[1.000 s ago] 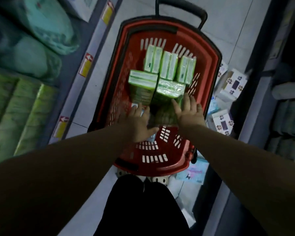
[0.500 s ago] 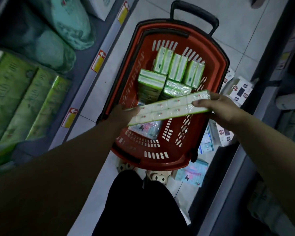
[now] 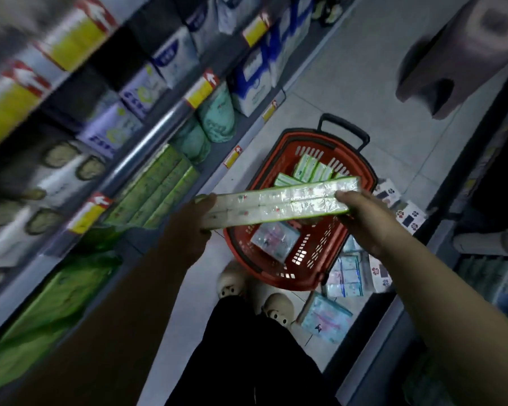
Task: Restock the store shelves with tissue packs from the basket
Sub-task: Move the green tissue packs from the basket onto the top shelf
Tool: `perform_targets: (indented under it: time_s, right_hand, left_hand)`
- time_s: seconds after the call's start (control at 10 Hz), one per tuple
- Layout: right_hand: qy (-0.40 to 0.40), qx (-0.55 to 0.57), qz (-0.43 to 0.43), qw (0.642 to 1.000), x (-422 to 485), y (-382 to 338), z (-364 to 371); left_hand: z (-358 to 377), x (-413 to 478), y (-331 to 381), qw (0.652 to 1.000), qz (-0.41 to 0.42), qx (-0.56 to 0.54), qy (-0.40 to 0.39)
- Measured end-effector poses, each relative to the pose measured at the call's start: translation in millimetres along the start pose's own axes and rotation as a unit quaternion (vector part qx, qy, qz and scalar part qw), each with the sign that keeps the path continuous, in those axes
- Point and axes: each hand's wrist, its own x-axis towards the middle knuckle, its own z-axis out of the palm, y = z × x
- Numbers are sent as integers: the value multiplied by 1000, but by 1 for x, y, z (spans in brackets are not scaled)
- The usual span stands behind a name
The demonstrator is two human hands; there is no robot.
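Long tissue pack (image 3: 279, 202) held over basket (image 3: 294, 281): left hand (image 3: 188, 230) grips one end, right hand (image 3: 367, 224) other. Not yet on shelves (image 3: 156, 133), 9 o'clock. Green packs (image 3: 307, 168) left inside.

**Black trousers, cream clogs, bare arms**

Black trousers (image 3: 247, 356) fill the view at six o'clock. Past their hems are two rounded cream clogs with small dark holes on the toes: the left shoe (image 3: 230, 281), and the right shoe (image 3: 277, 309) at its four o'clock. The left hand (image 3: 188, 227), right hand (image 3: 367, 221) and both forearms are bare.
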Motion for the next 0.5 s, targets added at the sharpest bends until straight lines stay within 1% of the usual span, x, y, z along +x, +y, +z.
perform_targets:
  time_s: [0.1, 0.2, 0.3, 0.4, 0.5]
  right_hand:
    - [-11, -28, -59, 998, -45, -37, 19]
    - [-46, -54, -127, 989, -93, -74, 41]
    - [-79, -114, -198, 970, -140, -111, 62]
    - [-98, -147, -245, 954, -179, -139, 83]
    - [-129, -137, -280, 941, -209, -163, 108]
  left_hand:
    - [-21, -38, 27, 997, 38, -57, 31]
    - [-34, -86, 61, 994, 83, -40, 53]
    - [-52, -131, 94, 985, 141, -39, 89]
    - [-70, -172, 129, 973, 187, -37, 126]
    - [-89, -210, 162, 959, 231, -40, 161]
